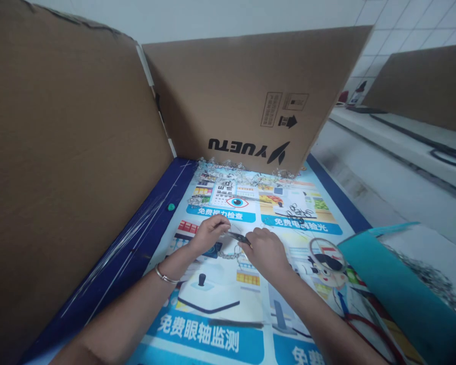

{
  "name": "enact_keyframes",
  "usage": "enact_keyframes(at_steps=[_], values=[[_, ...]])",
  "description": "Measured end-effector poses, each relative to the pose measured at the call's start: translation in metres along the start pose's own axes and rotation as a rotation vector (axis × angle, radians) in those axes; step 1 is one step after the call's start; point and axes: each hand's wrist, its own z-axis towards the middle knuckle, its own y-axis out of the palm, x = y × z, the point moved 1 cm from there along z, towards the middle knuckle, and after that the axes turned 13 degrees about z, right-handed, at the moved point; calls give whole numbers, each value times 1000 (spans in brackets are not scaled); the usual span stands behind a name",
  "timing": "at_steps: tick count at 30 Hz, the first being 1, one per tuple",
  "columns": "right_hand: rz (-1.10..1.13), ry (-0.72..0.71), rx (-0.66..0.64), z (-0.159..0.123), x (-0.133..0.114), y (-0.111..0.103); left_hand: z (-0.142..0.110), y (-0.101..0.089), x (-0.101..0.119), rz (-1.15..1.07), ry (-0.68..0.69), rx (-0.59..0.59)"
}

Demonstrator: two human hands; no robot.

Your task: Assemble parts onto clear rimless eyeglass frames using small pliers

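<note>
My right hand [268, 249] is closed around dark-handled pliers [238, 237], whose jaws point left. Just across from the jaw tips, my left hand [212, 234] pinches something too small to make out; a faint thin wire seems to show near its fingertips. Below both hands, a chain of clear beads [230, 254] curves over the printed sheet. Whether the chain is attached to what the fingers pinch, I cannot tell. A silver bangle [164, 275] is on the left wrist.
Clear beaded pieces [228, 170] lie along the upright cardboard [251, 96]. Thin wires [247, 196] and dark rings [298, 214] lie beyond my hands. At right stands a teal box [387, 274] holding tangled metallic bits [429, 276]. A cardboard wall [68, 132] rises at left.
</note>
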Motion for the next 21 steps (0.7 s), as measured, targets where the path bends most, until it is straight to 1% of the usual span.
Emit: enact_keyframes(at_steps=[6, 14, 21], values=[[-18, 4, 11, 1, 0, 1, 0, -1, -1, 19, 1, -6], [-32, 8, 12, 0, -1, 1, 3, -1, 0, 116, 141, 50], [-17, 20, -24, 0, -2, 1, 5, -3, -2, 100, 157, 35]])
